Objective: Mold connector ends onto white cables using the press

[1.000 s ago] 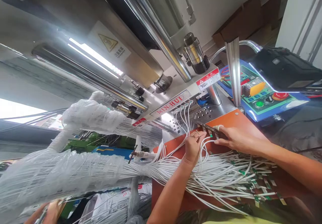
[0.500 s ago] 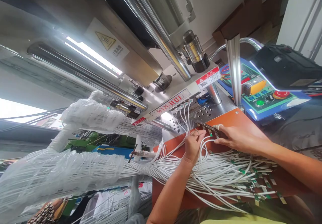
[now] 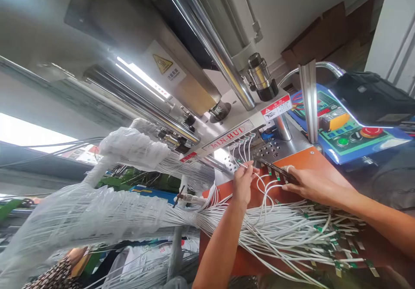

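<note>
Workstation at a metal press. An orange desk [image 3: 319,165] slopes across the near right, bordered on its far side by a perforated steel plate [image 3: 275,154]; the press crossbar [image 3: 233,134], lettered MIN-HUI, spans above the plate. Far right: brown cardboard [image 3: 316,33] before a pale wall. Right: a blue control box [image 3: 394,138]. Far left: a bright window [image 3: 29,131]. Left, beyond the cables: green machinery [image 3: 145,180]; near left, another person's patterned sleeve [image 3: 60,274].

Counts: two hands, one dark tool [image 3: 275,168], one green button [image 3: 343,142], one red button [image 3: 371,132], one yellow warning triangle [image 3: 163,64] and two red-and-white labels [image 3: 276,106], one toward each end of the crossbar. Two plastic-wrapped masses, an upper [image 3: 136,146] and a lower [image 3: 97,219], stand at left. The white cables [image 3: 275,228] are too many to count; they fan rightward over the desk, ending in green-and-metal connectors [image 3: 353,248]. Three or four further cables enter beneath the crossbar.

Left hand [image 3: 243,181]: fingers drawn together beside cables at the desk's far edge; whether they grip one cannot be told. Right hand [image 3: 300,181]: closed around the dark tool, which points left over the desk.
</note>
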